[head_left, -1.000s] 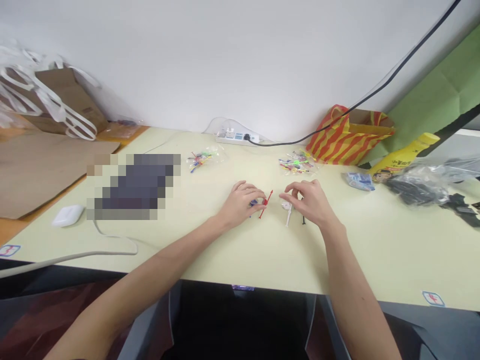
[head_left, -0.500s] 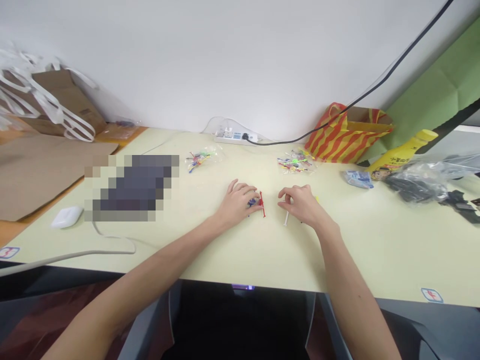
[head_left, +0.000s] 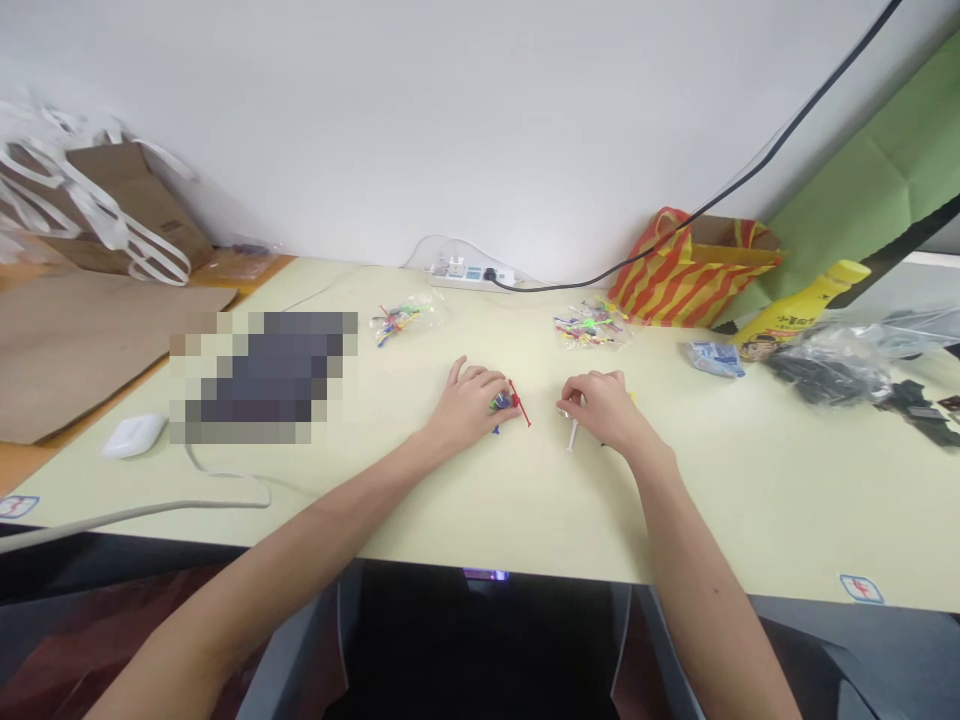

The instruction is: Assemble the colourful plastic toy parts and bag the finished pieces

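My left hand (head_left: 471,403) is closed, thumb against fingers, on a thin red plastic piece (head_left: 523,408) with a wider end. Small blue and green bits (head_left: 500,400) show under its fingertips, partly hidden. Across a short gap, my right hand (head_left: 609,405) has thumb and forefinger pinched at the upper end of a slim white plastic piece (head_left: 572,436). The white piece's lower end points toward the table's front edge. A scrap of yellow (head_left: 633,397) peeks out behind the right hand, and a tiny dark tip shows below it.
Two clear bags of coloured plastic pieces, a left bag (head_left: 401,320) and a right bag (head_left: 592,325), lie toward the wall. Behind them is a power strip (head_left: 469,273). A striped bag (head_left: 675,280) and a yellow bottle (head_left: 799,315) stand right; a white case (head_left: 135,435) lies left.
My left hand has shifted slightly left and the red piece has tilted, its top leaning left. My right thumb and forefinger have drawn together at the white piece.
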The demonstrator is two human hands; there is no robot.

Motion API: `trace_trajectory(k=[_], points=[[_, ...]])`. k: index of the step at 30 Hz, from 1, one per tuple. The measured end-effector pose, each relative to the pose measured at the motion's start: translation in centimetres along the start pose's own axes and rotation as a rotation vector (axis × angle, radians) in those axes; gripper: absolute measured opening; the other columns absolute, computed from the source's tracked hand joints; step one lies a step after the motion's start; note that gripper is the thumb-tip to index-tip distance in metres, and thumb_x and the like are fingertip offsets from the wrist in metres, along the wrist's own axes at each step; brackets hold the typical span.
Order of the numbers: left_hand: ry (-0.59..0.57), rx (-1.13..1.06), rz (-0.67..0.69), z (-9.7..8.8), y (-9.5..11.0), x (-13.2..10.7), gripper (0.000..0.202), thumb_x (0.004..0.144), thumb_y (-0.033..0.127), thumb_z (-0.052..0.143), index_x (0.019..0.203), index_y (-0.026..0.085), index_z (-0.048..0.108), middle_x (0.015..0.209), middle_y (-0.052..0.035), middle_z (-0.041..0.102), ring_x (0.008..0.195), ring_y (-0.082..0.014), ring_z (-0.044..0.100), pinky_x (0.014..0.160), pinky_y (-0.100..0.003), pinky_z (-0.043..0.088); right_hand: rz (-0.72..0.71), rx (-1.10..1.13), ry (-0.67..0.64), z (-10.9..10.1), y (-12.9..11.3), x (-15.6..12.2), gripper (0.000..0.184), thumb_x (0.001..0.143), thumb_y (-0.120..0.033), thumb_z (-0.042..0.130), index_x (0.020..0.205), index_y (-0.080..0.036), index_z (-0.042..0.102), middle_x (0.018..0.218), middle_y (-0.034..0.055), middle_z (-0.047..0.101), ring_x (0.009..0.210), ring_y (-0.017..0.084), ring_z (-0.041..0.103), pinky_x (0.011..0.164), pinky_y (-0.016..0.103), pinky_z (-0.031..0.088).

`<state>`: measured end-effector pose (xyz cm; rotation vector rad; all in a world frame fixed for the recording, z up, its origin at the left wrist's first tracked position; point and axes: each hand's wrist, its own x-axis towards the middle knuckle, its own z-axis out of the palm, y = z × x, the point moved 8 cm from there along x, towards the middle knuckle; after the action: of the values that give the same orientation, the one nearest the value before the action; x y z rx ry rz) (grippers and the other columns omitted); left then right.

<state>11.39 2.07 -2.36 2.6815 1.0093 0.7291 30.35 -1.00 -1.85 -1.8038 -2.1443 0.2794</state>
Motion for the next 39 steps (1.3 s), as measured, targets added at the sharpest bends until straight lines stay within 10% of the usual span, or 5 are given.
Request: trace_trajectory(k=[13,26,31,39], points=[[0.033,-0.091,0.196,-1.3,2.5,0.1,0.052,0.092,0.052,0.066,0.133,0.022,0.057,0.134,-0.0108,0.064,0.126,-0.0269,0.055,0.121,-0.052,0.029,-0.071,0.287,0.134,-1.8,-3.2,-0.3,0.008,0.087,-0.027,0.061,0.087,-0.024,0.053,0.074,0.0001,0.072,0.067,0.019,0.061,0.081,0.034,0.042],[0.034,-0.210,0.343,-1.4,3.7,-0.4,0.020,0.095,0.035,0.064,0.109,0.021,0.066,0.105,-0.0090,0.071,0.113,-0.0247,0.063,0.104,-0.045,0.049,-0.138,0.573,0.006,-1.0,-6.5,-1.2,0.033,0.091,-0.040,0.060,0.119,-0.028,0.048,0.076,-0.0027,0.069,0.067,0.018,0.060,0.070,0.030,0.045],[0.027,-0.247,0.304,-1.5,3.3,-0.3,0.019,0.093,0.032,0.064,0.110,0.022,0.067,0.105,-0.0081,0.072,0.115,-0.0240,0.063,0.104,-0.043,0.049,-0.141,0.220,0.087,-1.7,-4.7,-0.6,0.036,0.104,-0.043,0.040,0.080,-0.022,0.058,0.062,0.0000,0.062,0.060,0.017,0.056,0.089,0.037,0.038],[0.026,-0.268,0.285,-1.9,3.0,-0.3,0.023,0.094,0.030,0.063,0.115,0.021,0.067,0.107,-0.0082,0.072,0.111,-0.0225,0.064,0.106,-0.043,0.048,-0.016,0.011,-0.033,-1.0,0.2,-0.8,0.020,0.089,-0.038,0.067,0.077,-0.023,0.067,0.066,-0.0013,0.069,0.065,0.018,0.062,0.089,0.040,0.031]])
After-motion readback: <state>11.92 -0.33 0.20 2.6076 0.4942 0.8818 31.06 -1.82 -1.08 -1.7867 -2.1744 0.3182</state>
